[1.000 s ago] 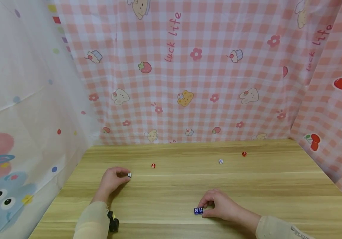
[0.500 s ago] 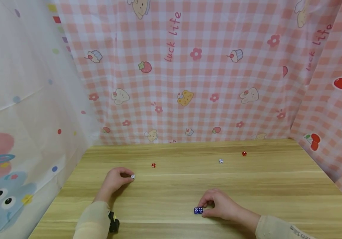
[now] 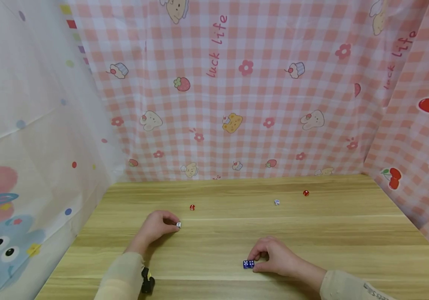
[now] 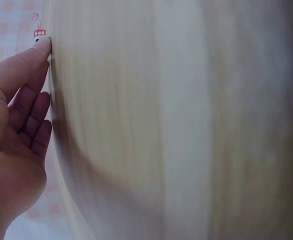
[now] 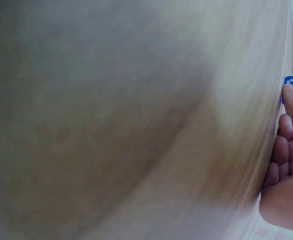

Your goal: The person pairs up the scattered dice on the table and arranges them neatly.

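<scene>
In the head view my left hand (image 3: pixel 157 227) pinches a white die (image 3: pixel 178 225) between thumb and index finger, low over the wooden table. The left wrist view shows the thumb covering most of that white die (image 4: pixel 38 39). Nearer the front, my right hand (image 3: pixel 276 256) holds thumb and index finger at two blue dice (image 3: pixel 248 264) that sit side by side with white pips facing up. In the right wrist view, the thumb partly hides a blue die (image 5: pixel 290 81), and fingers of the left hand appear beyond it.
Behind the left hand lies a red die (image 3: pixel 192 207) on the wooden table (image 3: pixel 218 241). Farther right are another white die (image 3: pixel 277 202) and a second red die (image 3: pixel 306 193). Patterned cloth (image 3: pixel 244 96) hangs at the back and both sides.
My left hand has moved to the right and slightly nearer, carrying the white die. The right hand and the blue dice have stayed put.
</scene>
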A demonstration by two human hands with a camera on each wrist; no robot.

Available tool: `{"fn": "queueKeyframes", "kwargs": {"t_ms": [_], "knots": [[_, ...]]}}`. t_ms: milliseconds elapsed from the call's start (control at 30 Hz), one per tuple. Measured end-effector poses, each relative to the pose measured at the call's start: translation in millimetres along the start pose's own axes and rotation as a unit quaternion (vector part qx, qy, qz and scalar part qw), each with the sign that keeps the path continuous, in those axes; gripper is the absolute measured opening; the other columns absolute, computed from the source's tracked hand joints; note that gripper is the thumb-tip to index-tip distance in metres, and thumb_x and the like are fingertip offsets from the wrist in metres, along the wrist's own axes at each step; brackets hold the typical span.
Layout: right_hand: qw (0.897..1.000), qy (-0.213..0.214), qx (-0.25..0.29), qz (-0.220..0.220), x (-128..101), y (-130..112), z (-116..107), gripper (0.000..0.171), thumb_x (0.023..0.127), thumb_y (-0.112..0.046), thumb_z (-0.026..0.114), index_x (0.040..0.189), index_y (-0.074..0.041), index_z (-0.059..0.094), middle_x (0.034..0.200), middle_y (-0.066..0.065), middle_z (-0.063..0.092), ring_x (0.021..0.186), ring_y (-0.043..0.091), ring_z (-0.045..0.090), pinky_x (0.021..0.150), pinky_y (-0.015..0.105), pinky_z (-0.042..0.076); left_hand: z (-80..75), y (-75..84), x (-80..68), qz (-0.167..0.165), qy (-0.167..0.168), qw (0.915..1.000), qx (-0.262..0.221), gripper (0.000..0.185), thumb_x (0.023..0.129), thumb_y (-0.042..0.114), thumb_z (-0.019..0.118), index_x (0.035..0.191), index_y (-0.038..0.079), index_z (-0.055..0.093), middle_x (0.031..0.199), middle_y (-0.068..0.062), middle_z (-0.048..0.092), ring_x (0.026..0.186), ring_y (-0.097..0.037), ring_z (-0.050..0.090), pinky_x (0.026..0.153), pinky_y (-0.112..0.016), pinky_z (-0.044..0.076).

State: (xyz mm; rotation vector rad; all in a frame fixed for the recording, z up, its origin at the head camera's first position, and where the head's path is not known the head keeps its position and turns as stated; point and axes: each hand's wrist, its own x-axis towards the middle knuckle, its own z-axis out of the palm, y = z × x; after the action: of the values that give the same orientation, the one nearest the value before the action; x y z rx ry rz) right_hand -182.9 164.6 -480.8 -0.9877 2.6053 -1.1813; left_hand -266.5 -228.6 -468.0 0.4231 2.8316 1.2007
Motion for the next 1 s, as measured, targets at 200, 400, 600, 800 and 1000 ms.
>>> {"fn": "queueKeyframes", "kwargs": {"t_ms": [200, 400, 600, 800, 1000], "knots": [[1.000, 0.000, 0.005, 0.003, -1, -1, 0, 0.016, 0.078, -0.023, 0.085, 0.090, -0.023, 0.075, 0.086, -0.018, 0.062, 0.085, 0.005, 0.051, 0.076, 0.028, 0.041, 6.9, 6.9, 1.9, 0.027, -0.014, 0.9995, -0.008, 0.013, 0.078, 0.009, 0.084, 0.088, 0.007, 0.076, 0.086, 0.002, 0.070, 0.083, -0.013, 0.062, 0.080, -0.035, 0.050], [1.000, 0.001, -0.003, -0.001, -1, -2, -1, 0.016, 0.078, -0.023, 0.085, 0.090, -0.023, 0.075, 0.086, -0.018, 0.061, 0.085, 0.004, 0.050, 0.076, 0.028, 0.041, 14.4, 12.1, 4.5, 0.042, -0.026, 0.9987, -0.011, 0.013, 0.076, 0.009, 0.085, 0.087, 0.008, 0.076, 0.083, 0.003, 0.070, 0.082, -0.012, 0.061, 0.079, -0.032, 0.049], [1.000, 0.002, -0.008, -0.008, -1, -2, 0, 0.016, 0.078, -0.022, 0.085, 0.090, -0.023, 0.075, 0.086, -0.019, 0.061, 0.085, 0.003, 0.051, 0.076, 0.028, 0.041, 22.2, 18.0, 6.6, 0.043, -0.040, 0.9981, -0.020, 0.011, 0.077, 0.008, 0.084, 0.086, 0.008, 0.076, 0.084, 0.003, 0.070, 0.081, -0.011, 0.061, 0.078, -0.031, 0.050], [1.000, 0.003, -0.009, -0.012, -1, -2, 0, 0.017, 0.078, -0.021, 0.085, 0.090, -0.022, 0.075, 0.086, -0.018, 0.061, 0.084, 0.002, 0.051, 0.076, 0.028, 0.041, 29.7, 23.4, 8.9, 0.043, -0.049, 0.9977, -0.014, 0.010, 0.078, 0.009, 0.084, 0.085, 0.010, 0.076, 0.083, 0.005, 0.070, 0.079, -0.008, 0.061, 0.076, -0.030, 0.050], [1.000, 0.000, -0.006, -0.013, -1, -2, 0, 0.017, 0.078, -0.021, 0.085, 0.091, -0.022, 0.075, 0.087, -0.018, 0.062, 0.085, 0.002, 0.051, 0.077, 0.029, 0.041, 35.1, 30.4, 10.1, 0.052, -0.059, 0.9968, -0.015, 0.010, 0.078, 0.008, 0.084, 0.085, 0.010, 0.076, 0.083, 0.005, 0.070, 0.079, -0.009, 0.060, 0.076, -0.029, 0.050]]}}
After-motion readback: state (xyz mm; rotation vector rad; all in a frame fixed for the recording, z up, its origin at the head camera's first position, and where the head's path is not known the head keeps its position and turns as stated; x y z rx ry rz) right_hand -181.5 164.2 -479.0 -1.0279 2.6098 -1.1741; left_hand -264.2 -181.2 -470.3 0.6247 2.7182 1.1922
